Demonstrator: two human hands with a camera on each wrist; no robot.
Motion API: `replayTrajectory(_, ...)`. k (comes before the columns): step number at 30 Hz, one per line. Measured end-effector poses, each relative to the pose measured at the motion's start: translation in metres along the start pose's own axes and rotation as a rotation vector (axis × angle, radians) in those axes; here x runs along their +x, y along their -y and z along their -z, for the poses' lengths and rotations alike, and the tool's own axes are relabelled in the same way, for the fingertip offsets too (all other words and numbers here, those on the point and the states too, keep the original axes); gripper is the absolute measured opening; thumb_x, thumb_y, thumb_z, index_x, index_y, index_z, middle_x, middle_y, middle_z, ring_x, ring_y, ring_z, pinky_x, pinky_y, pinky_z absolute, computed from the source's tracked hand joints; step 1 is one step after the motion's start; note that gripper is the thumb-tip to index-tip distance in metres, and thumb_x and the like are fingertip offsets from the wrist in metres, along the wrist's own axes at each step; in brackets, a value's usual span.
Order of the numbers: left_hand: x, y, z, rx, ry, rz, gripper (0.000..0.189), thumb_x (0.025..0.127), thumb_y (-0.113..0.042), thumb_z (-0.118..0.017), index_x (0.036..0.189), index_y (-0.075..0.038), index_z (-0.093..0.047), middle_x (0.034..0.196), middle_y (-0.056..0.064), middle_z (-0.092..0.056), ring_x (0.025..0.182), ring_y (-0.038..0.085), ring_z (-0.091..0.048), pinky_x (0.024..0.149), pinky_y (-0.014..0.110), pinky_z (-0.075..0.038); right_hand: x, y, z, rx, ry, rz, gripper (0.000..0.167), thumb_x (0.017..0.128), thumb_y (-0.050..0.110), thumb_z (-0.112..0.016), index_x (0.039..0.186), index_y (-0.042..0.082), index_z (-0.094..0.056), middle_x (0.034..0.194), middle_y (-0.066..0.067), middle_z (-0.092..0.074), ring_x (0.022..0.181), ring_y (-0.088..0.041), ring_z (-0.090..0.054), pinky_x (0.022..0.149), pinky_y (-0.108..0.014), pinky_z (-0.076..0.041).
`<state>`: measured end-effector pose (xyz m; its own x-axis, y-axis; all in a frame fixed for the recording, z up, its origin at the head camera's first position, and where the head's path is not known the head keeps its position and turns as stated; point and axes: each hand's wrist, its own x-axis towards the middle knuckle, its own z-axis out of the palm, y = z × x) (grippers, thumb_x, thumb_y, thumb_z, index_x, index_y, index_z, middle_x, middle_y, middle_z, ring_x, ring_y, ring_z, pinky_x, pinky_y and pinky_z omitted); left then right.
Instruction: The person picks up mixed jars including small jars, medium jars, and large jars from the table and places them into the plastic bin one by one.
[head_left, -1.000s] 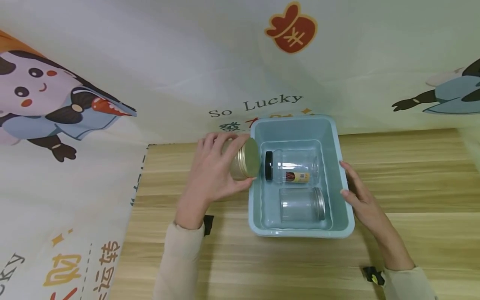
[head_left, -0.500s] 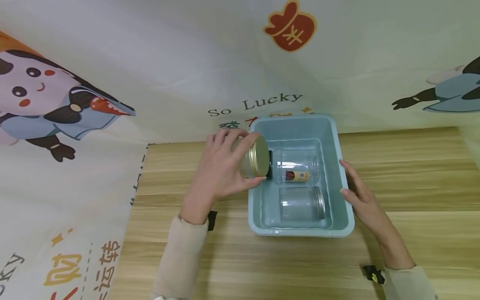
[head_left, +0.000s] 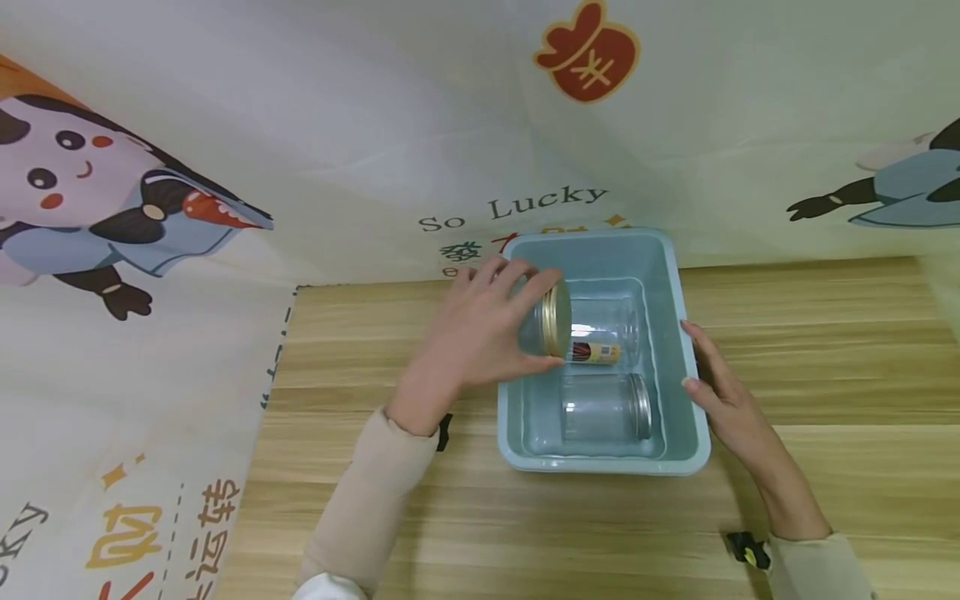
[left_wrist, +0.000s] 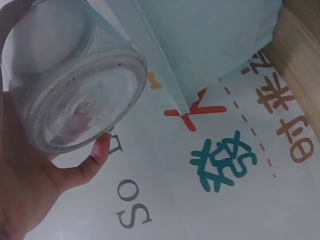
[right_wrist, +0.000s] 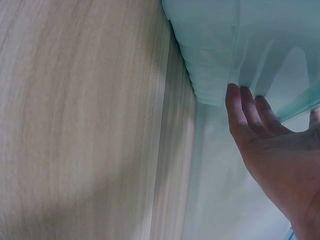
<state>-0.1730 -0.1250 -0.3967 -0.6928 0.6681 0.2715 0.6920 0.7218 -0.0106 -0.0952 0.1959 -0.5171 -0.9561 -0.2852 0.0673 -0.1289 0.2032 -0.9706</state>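
Observation:
My left hand (head_left: 480, 329) grips a clear jar (left_wrist: 85, 100) with a gold lid (head_left: 557, 321). Tipped on its side, lid to the right, the jar is over the left part of a light blue plastic bin (head_left: 699, 442). In the left wrist view its round base faces the camera and the thumb presses near the base's edge. A labelled clear jar (head_left: 607, 321) lies in the bin, its black lid now hidden. Below it lies another clear jar (head_left: 600, 408) with a silver lid. My right hand (head_left: 731, 408) touches the bin's right side, fingers (right_wrist: 245, 110) extended against the outer wall.
The bin stands on a wood-grain table (head_left: 825, 350), close to a pale printed cloth (head_left: 360, 150) hanging behind. More of this cloth runs along the left. Dark wrist straps (head_left: 747, 550) show beside the sleeves.
My left hand has carried the gold-lidded jar rightward, from beside the bin's left rim to over its inside, covering the black lid. The right hand and the bin have stayed put.

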Motion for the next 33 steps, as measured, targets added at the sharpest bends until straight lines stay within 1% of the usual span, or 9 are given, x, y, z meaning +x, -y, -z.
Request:
replayTrajectory(5,0.005,-0.005,-0.001,0.009,0.001,-0.015,0.094,0.069,-0.077,-0.07,0.141,-0.021,-0.048,0.129,0.004,-0.056,0.117,0.029,-0.051,0.086,0.052,-0.048,0.0,0.0,0.0,0.015,0.004,0.009,0.065,0.104,0.002,-0.042,0.16,0.021,-0.017,0.159,-0.026,-0.02,0.133,-0.001,-0.032,0.095,-0.009,-0.035)
replayTrajectory(11,0.015,-0.015,-0.004,0.009,0.06,-0.038,0.095,0.07,-0.079,-0.067,0.142,-0.02,-0.047,0.13,0.003,-0.055,0.117,0.027,-0.051,0.088,0.051,-0.05,0.0,0.0,0.0,0.035,0.004,0.016,0.065,0.104,0.0,-0.041,0.16,0.02,-0.017,0.157,-0.028,-0.022,0.131,-0.001,-0.034,0.095,-0.009,-0.036)
replayTrajectory(15,0.021,-0.021,-0.008,0.018,0.098,-0.041,0.096,0.07,-0.081,-0.065,0.143,-0.019,-0.048,0.129,0.002,-0.056,0.115,0.025,-0.053,0.082,0.046,-0.053,0.0,0.0,-0.001,0.043,0.001,0.027,0.065,0.103,-0.002,-0.041,0.16,0.019,-0.018,0.157,-0.028,-0.021,0.132,-0.002,-0.033,0.095,-0.009,-0.036)
replayTrajectory(18,0.023,-0.024,-0.01,0.03,0.112,-0.031,0.098,0.07,-0.082,-0.063,0.142,-0.018,-0.05,0.127,0.002,-0.059,0.111,0.023,-0.057,0.07,0.04,-0.056,0.001,0.0,-0.001,0.042,0.005,0.028,0.065,0.103,-0.001,-0.041,0.16,0.019,-0.018,0.157,-0.028,-0.021,0.131,-0.002,-0.034,0.095,-0.01,-0.037)
replayTrajectory(21,0.026,-0.027,-0.011,0.042,0.122,-0.035,0.098,0.07,-0.084,-0.061,0.141,-0.018,-0.052,0.125,0.002,-0.061,0.108,0.022,-0.059,0.063,0.037,-0.056,0.001,0.0,-0.001,0.037,0.001,0.031,0.065,0.103,-0.001,-0.041,0.16,0.019,-0.018,0.156,-0.029,-0.023,0.13,-0.001,-0.035,0.094,-0.01,-0.037)
replayTrajectory(26,0.03,-0.031,-0.011,0.061,0.155,-0.044,0.098,0.069,-0.085,-0.06,0.139,-0.017,-0.054,0.124,0.002,-0.063,0.105,0.023,-0.061,0.064,0.036,-0.056,0.0,0.0,0.0,0.023,0.003,0.03,0.065,0.103,-0.001,-0.041,0.16,0.019,-0.017,0.155,-0.03,-0.024,0.13,0.001,-0.035,0.094,-0.009,-0.036)
replayTrajectory(33,0.034,-0.033,-0.011,0.074,0.197,-0.051,0.099,0.069,-0.088,-0.057,0.139,-0.018,-0.054,0.125,0.002,-0.063,0.102,0.022,-0.061,0.059,0.033,-0.053,0.0,0.001,0.001,0.012,0.017,0.023,0.066,0.103,0.0,-0.042,0.16,0.02,-0.016,0.157,-0.03,-0.022,0.131,0.001,-0.033,0.095,-0.008,-0.035)
